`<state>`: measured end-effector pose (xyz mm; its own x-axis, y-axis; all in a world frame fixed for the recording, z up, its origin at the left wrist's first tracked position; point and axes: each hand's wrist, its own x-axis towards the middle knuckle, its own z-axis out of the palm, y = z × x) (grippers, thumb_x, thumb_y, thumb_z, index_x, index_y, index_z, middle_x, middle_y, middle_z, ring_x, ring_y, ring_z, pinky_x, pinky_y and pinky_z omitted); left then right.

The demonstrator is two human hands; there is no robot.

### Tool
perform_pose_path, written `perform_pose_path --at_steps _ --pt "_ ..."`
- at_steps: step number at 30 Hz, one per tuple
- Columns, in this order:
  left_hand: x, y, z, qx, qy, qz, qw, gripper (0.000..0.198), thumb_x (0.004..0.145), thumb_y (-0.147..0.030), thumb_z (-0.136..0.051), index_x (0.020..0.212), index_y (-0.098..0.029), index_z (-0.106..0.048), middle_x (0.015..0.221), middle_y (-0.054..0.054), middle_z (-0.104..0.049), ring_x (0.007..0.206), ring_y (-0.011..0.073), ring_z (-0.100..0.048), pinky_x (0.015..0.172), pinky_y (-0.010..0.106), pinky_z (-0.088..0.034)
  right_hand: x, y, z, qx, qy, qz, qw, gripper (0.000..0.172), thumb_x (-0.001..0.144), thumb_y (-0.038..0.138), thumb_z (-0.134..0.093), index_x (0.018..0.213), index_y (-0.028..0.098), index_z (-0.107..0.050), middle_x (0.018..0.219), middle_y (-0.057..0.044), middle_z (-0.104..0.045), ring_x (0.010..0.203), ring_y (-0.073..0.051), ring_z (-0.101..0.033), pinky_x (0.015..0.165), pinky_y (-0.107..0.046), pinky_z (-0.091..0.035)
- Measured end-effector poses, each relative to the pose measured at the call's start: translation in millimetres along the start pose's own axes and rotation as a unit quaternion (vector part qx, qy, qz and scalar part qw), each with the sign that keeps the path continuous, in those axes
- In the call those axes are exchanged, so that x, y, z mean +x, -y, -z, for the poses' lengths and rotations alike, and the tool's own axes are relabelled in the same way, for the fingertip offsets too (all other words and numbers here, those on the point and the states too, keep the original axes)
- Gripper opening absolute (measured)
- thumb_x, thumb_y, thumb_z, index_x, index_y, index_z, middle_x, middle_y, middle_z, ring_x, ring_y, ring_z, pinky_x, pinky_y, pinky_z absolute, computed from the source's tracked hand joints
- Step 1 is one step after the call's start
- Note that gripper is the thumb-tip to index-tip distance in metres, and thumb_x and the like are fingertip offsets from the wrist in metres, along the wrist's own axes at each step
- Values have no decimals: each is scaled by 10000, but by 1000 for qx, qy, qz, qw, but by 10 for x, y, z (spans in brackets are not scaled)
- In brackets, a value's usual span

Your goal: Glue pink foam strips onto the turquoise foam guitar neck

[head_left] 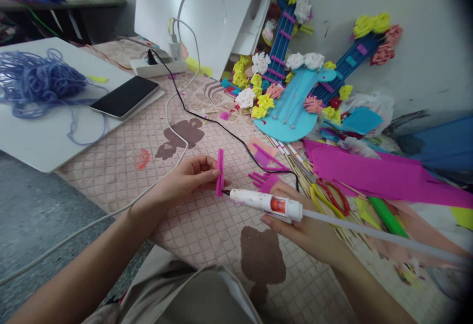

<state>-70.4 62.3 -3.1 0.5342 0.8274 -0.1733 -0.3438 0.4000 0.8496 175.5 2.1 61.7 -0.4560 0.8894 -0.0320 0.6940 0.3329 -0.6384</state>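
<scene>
My left hand [186, 178] pinches a narrow pink foam strip [220, 171] and holds it upright over the pink patterned mat [192, 225]. My right hand [299, 225] grips a white hot glue gun [269, 202] with an orange trigger. The gun's nozzle points left and touches the lower part of the strip. A clear glue stick [373, 233] sticks out of the back of the gun to the right. A black cord [207, 117] runs from the gun to a white power strip [157, 66].
Pink foam scraps [264, 178], large magenta sheets [373, 174], scissors [332, 198] and thin sticks lie right of my hands. Blue foam guitars with paper flowers [291, 92] lean at the wall. A phone [125, 96] and purple yarn [37, 80] rest on a white board at left.
</scene>
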Motion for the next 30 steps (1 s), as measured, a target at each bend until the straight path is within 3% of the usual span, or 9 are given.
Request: perform_pose_path --at_steps 7,19,25,30 --pt "9 1 11 25 -14 4 1000 134 772 -207 -700 800 -132 -592 699 -19 -635 617 70 -593 612 182 -477 41 -25 -13 11 -21 -17 1000 263 872 352 -578 723 210 -414 711 35 -433 624 -122 -466 555 -258 -342" --pt "-11 9 6 59 -2 19 998 174 761 -264 -708 793 -133 -597 696 -17 -582 610 71 -528 592 193 -440 61 -102 -47 -18 -73 -11 997 175 871 371 -573 877 223 -479 836 4 -523 749 -151 -535 612 -260 -398" --pt "-20 11 2 69 2 15 997 153 774 -263 -692 793 -144 -599 694 -27 -564 610 70 -515 595 193 -426 98 -112 -32 9 -80 -33 996 190 868 379 -569 824 226 -466 723 32 -488 648 -131 -507 577 -253 -395" --pt "-40 -6 -28 77 1 16 997 144 771 -258 -688 776 -149 -594 696 -22 -568 612 82 -515 592 208 -423 142 -147 -17 -1 -85 -15 996 202 876 406 -538 805 221 -498 812 0 -548 709 -153 -540 621 -274 -420"
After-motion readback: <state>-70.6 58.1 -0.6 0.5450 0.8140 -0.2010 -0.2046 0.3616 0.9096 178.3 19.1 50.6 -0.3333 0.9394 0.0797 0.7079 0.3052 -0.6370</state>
